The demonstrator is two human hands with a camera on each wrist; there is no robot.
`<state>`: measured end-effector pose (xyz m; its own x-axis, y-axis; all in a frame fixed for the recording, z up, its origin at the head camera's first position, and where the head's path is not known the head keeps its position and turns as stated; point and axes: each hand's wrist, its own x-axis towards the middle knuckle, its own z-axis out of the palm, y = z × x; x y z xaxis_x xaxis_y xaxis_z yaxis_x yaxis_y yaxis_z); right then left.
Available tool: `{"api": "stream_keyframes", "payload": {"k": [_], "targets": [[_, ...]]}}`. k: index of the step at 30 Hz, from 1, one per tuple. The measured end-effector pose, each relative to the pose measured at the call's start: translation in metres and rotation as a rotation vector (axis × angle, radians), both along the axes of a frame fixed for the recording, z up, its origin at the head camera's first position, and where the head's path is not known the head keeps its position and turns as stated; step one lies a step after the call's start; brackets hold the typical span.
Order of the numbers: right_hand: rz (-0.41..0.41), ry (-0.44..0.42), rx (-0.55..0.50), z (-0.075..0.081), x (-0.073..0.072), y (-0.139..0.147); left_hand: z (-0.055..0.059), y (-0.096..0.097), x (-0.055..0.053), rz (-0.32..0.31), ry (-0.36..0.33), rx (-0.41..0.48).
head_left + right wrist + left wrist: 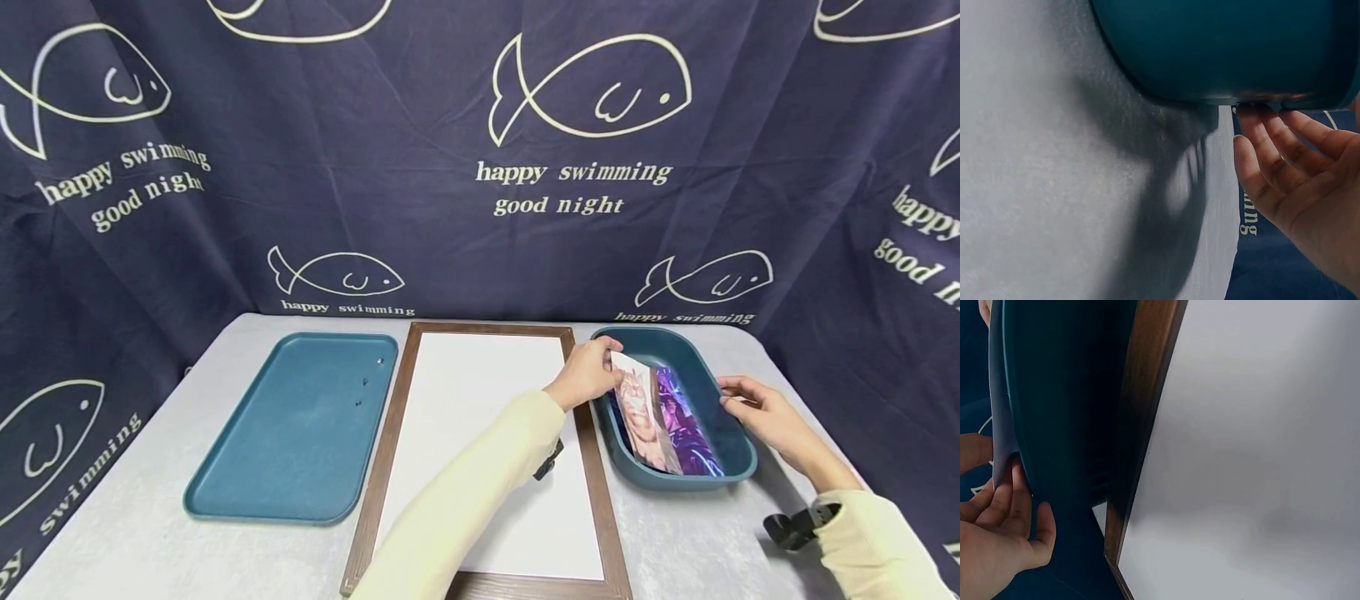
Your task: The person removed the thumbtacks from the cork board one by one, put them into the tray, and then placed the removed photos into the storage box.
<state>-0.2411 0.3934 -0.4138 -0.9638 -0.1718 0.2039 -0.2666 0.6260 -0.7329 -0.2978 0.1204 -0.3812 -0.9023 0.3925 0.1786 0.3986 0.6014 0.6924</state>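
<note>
On the right side of the table stands a deep blue-green basin (716, 433) with rounded corners. Two glossy printed picture sheets lie in it: a pinkish picture sheet (639, 408) and a purple picture sheet (684, 429). At the far left of the basin, my left hand (588, 372) pinches the top of the pinkish sheet, whose pale edge (999, 412) shows between the fingers in the left wrist view. My right hand (765, 417) touches the basin's right side. In the right wrist view its fairly straight fingers (1275, 165) rest against the outer wall.
A brown wooden frame with a white board (450, 425) lies mid-table, close to the basin's left side. At the left is a flat blue-green tray (292, 442) with several small dark bits near its right edge. A dark blue fish-print curtain (442, 225) hangs behind the table.
</note>
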Motion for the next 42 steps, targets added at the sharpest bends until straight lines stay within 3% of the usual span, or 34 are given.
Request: {"api": "stream_keyframes", "payload": {"k": [11,21,31,36,42], "targets": [[0.002,0.001,0.0,0.001,0.0,0.0,-0.001,-0.001,0.0,-0.018,0.028,-0.049],[0.003,0.01,-0.001,0.001,0.0,-0.001,0.001,-0.007,0.0,-0.153,-0.031,-0.12],[-0.013,0.009,0.025,0.001,-0.001,-0.001,0.003,-0.016,0.002,-0.239,0.019,-0.075],[-0.015,0.009,0.041,0.002,-0.001,-0.001,0.007,-0.026,0.004,-0.296,0.013,-0.084],[-0.011,0.012,0.058,0.002,-0.001,-0.001,0.002,-0.04,0.002,-0.35,0.033,-0.086]]}}
